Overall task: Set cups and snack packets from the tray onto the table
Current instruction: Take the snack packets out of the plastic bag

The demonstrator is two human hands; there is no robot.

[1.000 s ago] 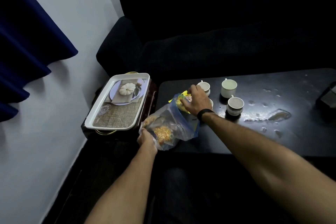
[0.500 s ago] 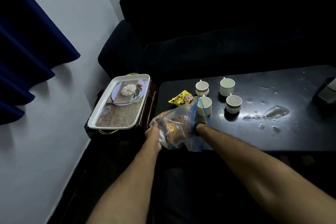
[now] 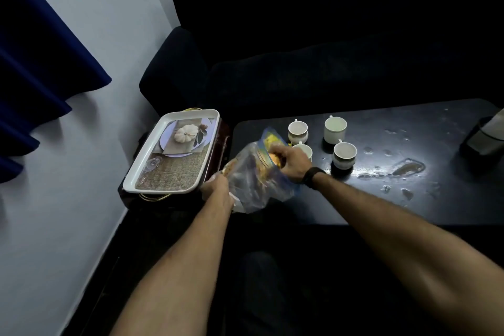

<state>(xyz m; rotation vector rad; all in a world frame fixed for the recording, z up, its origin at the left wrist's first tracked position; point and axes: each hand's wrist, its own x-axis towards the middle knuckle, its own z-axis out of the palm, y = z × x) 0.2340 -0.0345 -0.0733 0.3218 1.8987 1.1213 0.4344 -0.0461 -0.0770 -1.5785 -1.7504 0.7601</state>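
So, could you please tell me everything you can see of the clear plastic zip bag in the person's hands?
The clear plastic zip bag is soft and crumpled, with a blue seal strip along its open mouth. It is held tilted above the near left corner of the dark table. The left hand grips its lower end; the right hand reaches into the mouth. Yellow and orange snack packets show through.

Both arms outstretched, left hand (image 3: 216,189) and right hand (image 3: 291,162) clenched.
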